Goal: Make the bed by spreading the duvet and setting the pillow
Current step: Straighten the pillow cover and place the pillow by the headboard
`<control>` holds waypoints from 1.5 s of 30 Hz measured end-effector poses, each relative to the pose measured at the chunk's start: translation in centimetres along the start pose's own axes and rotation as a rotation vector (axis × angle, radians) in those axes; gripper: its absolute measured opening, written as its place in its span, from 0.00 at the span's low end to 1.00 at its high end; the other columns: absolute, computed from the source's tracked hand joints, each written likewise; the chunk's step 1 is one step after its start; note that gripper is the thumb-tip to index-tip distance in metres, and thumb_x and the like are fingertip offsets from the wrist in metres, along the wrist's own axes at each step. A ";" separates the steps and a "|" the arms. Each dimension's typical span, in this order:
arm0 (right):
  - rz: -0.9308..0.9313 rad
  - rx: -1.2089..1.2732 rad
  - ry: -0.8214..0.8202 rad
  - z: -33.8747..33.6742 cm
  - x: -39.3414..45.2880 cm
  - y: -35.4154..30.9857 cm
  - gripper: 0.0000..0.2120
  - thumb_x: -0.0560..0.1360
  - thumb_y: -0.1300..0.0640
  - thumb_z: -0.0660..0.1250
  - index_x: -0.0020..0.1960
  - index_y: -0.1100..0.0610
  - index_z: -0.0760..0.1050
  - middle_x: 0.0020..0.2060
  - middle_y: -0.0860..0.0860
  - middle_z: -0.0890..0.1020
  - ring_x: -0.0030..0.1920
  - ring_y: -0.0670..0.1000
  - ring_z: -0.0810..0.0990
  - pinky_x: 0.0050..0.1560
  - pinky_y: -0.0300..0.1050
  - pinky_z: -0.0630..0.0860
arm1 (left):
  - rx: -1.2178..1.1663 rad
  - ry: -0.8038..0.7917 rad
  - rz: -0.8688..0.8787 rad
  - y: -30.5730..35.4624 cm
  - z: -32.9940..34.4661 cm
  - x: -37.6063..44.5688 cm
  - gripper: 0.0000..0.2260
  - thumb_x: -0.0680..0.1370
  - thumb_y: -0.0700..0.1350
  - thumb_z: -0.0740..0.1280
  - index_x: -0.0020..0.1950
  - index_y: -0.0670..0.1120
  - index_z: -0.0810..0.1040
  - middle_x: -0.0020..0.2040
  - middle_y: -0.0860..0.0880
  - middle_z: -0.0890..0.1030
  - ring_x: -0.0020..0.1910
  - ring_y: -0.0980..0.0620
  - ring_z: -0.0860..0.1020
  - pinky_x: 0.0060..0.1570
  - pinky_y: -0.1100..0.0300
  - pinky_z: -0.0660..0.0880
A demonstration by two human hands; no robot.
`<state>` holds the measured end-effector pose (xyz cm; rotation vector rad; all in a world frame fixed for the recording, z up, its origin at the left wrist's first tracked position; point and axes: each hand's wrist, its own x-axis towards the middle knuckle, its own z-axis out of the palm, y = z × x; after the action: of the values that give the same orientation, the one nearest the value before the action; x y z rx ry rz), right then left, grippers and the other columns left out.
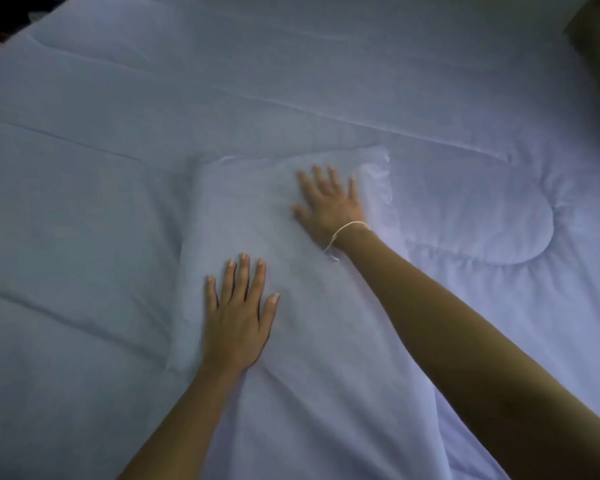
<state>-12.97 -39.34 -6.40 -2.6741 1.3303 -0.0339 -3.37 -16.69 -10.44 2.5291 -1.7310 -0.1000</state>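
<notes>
Hands (pixel 238 320) (pixel 329 202) flat, fingers spread, on pillow (pixel 291 271)

pillow (pixel 291 244) on duvet (pixel 84 202) | left hand (pixel 238 317), right hand (pixel 329 206) flat on pillow

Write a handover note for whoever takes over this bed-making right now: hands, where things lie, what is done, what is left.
Hands: left hand lies flat, fingers straight, on the near part of the pillow. Right hand lies flat, fingers spread, on its far part, near the ruffled edge; a thin band circles that wrist.
Things: the white pillow lies on the duvet, which covers the bed all around it.
Done: duvet looks spread, with only shallow creases; pillow is set down.
Left: probably smooth the pillow, lift both hands off, and check the pillow's final position.
</notes>
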 end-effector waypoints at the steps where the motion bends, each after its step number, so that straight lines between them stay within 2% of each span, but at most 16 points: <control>1: -0.064 -0.036 -0.073 0.4 0.2 -0.7 0.31 0.77 0.33 0.44 0.76 0.43 0.45 0.78 0.48 0.47 0.78 0.53 0.42 0.73 0.62 0.35 | -0.001 -0.004 0.004 -0.1 0.0 0.0 0.28 0.80 0.60 0.41 0.77 0.51 0.55 0.78 0.46 0.57 0.76 0.45 0.57 0.73 0.41 0.51; 3: -0.042 -0.064 -0.139 0.8 0.9 0.3 0.33 0.75 0.30 0.43 0.76 0.41 0.46 0.78 0.47 0.47 0.78 0.52 0.42 0.73 0.63 0.35 | -0.010 -0.005 0.009 -0.2 0.1 0.0 0.28 0.80 0.60 0.40 0.77 0.51 0.55 0.78 0.46 0.57 0.76 0.45 0.57 0.73 0.41 0.51; 6: 0.209 -0.021 -0.105 0.2 2.2 4.3 0.34 0.74 0.29 0.43 0.76 0.41 0.45 0.78 0.46 0.47 0.78 0.52 0.44 0.73 0.64 0.37 | -0.014 -0.023 0.009 -0.2 0.0 0.0 0.29 0.80 0.61 0.39 0.77 0.51 0.56 0.77 0.46 0.58 0.76 0.45 0.58 0.73 0.42 0.51; 8: 0.390 0.012 -0.121 -0.8 2.3 6.5 0.35 0.74 0.29 0.43 0.77 0.43 0.46 0.78 0.49 0.47 0.77 0.55 0.43 0.72 0.66 0.36 | -0.018 -0.021 0.008 -0.1 0.0 0.0 0.29 0.79 0.61 0.39 0.77 0.50 0.56 0.77 0.46 0.58 0.76 0.45 0.58 0.73 0.42 0.51; 10: 0.457 -0.014 -0.055 -1.7 1.6 6.9 0.35 0.76 0.32 0.44 0.77 0.49 0.46 0.78 0.52 0.48 0.77 0.57 0.43 0.73 0.66 0.38 | -0.024 -0.013 0.004 -0.2 0.2 -0.1 0.29 0.80 0.61 0.39 0.77 0.50 0.56 0.77 0.46 0.58 0.76 0.45 0.58 0.73 0.42 0.50; 13: 0.285 0.001 0.086 -1.3 -1.2 4.0 0.32 0.78 0.37 0.46 0.77 0.50 0.46 0.78 0.52 0.48 0.78 0.55 0.44 0.75 0.61 0.40 | -0.019 0.004 0.001 -0.1 0.2 -0.2 0.28 0.80 0.60 0.41 0.77 0.50 0.56 0.77 0.46 0.58 0.76 0.45 0.58 0.73 0.42 0.49; 15: 0.121 0.022 0.055 0.2 -4.3 1.1 0.31 0.78 0.37 0.46 0.77 0.47 0.46 0.78 0.51 0.48 0.78 0.54 0.44 0.75 0.60 0.39 | -0.025 0.007 -0.001 -0.1 0.2 -0.3 0.28 0.79 0.60 0.43 0.77 0.50 0.56 0.77 0.46 0.58 0.76 0.45 0.58 0.73 0.42 0.48; 17: 0.071 0.008 -0.013 1.7 -6.7 0.0 0.30 0.78 0.35 0.45 0.77 0.45 0.48 0.78 0.49 0.49 0.78 0.52 0.45 0.75 0.60 0.38 | -0.037 -0.006 0.019 -0.3 0.1 -0.2 0.28 0.79 0.60 0.45 0.77 0.51 0.56 0.78 0.46 0.58 0.77 0.46 0.56 0.73 0.43 0.46; 21: 0.419 0.134 -0.044 1.4 -6.7 3.4 0.32 0.75 0.32 0.45 0.76 0.43 0.49 0.77 0.50 0.52 0.77 0.54 0.48 0.74 0.63 0.42 | -0.057 -0.043 0.071 -2.1 -0.6 -0.9 0.31 0.78 0.64 0.39 0.77 0.51 0.55 0.78 0.47 0.56 0.77 0.47 0.55 0.74 0.47 0.47; 24: 0.625 0.173 -0.110 -0.6 -8.2 5.2 0.37 0.74 0.30 0.44 0.77 0.50 0.50 0.77 0.54 0.52 0.77 0.58 0.46 0.74 0.65 0.43 | -0.093 -0.050 0.017 -4.2 -1.3 -3.3 0.32 0.77 0.64 0.36 0.77 0.52 0.52 0.78 0.48 0.54 0.78 0.48 0.53 0.74 0.48 0.49; 27: 0.413 0.092 0.013 -1.4 -13.1 2.3 0.34 0.77 0.34 0.47 0.77 0.49 0.46 0.78 0.53 0.49 0.78 0.56 0.45 0.75 0.60 0.42 | -0.136 -0.092 -0.040 -5.0 -1.8 -6.2 0.31 0.77 0.64 0.39 0.78 0.53 0.49 0.79 0.48 0.50 0.78 0.47 0.49 0.74 0.45 0.50; 30: 0.235 0.060 -0.045 0.5 -20.5 -2.0 0.33 0.77 0.34 0.47 0.77 0.46 0.44 0.78 0.52 0.48 0.78 0.55 0.44 0.76 0.59 0.42 | -0.133 -0.129 -0.002 -5.5 -1.9 -9.4 0.32 0.77 0.65 0.41 0.77 0.52 0.51 0.79 0.46 0.50 0.78 0.44 0.48 0.73 0.42 0.51; 32: 0.227 0.002 -0.101 1.9 -24.9 -3.8 0.32 0.77 0.34 0.43 0.77 0.44 0.42 0.78 0.51 0.46 0.78 0.54 0.42 0.76 0.59 0.41 | -0.110 -0.143 0.052 -5.9 -1.8 -11.2 0.33 0.77 0.66 0.40 0.77 0.51 0.52 0.79 0.46 0.51 0.77 0.42 0.48 0.73 0.41 0.51; 36: 0.265 -0.045 -0.076 2.8 -30.5 -5.4 0.32 0.77 0.34 0.41 0.77 0.46 0.42 0.78 0.51 0.46 0.78 0.54 0.44 0.76 0.57 0.40 | -0.063 -0.164 0.172 -6.6 -1.7 -14.5 0.34 0.76 0.69 0.42 0.77 0.51 0.53 0.78 0.45 0.53 0.77 0.41 0.48 0.72 0.42 0.47; 40: 0.234 -0.088 -0.136 3.5 -35.3 -6.3 0.33 0.77 0.33 0.40 0.76 0.46 0.36 0.77 0.50 0.41 0.77 0.54 0.38 0.74 0.56 0.36 | 0.000 -0.198 0.322 -7.7 -1.6 -18.3 0.37 0.74 0.71 0.45 0.77 0.51 0.54 0.78 0.44 0.53 0.77 0.41 0.48 0.72 0.41 0.48; 45: 0.201 -0.116 -0.173 4.0 -41.0 -7.4 0.33 0.78 0.35 0.44 0.77 0.49 0.39 0.78 0.52 0.44 0.77 0.57 0.43 0.74 0.60 0.43 | 0.028 -0.193 0.449 -8.4 -1.6 -21.4 0.41 0.71 0.74 0.50 0.78 0.51 0.51 0.79 0.43 0.50 0.77 0.40 0.45 0.72 0.41 0.47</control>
<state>-31.62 -1.88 -7.30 -2.5487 1.5789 0.3002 -3.13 6.32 -9.40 2.1392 -2.3403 -0.3003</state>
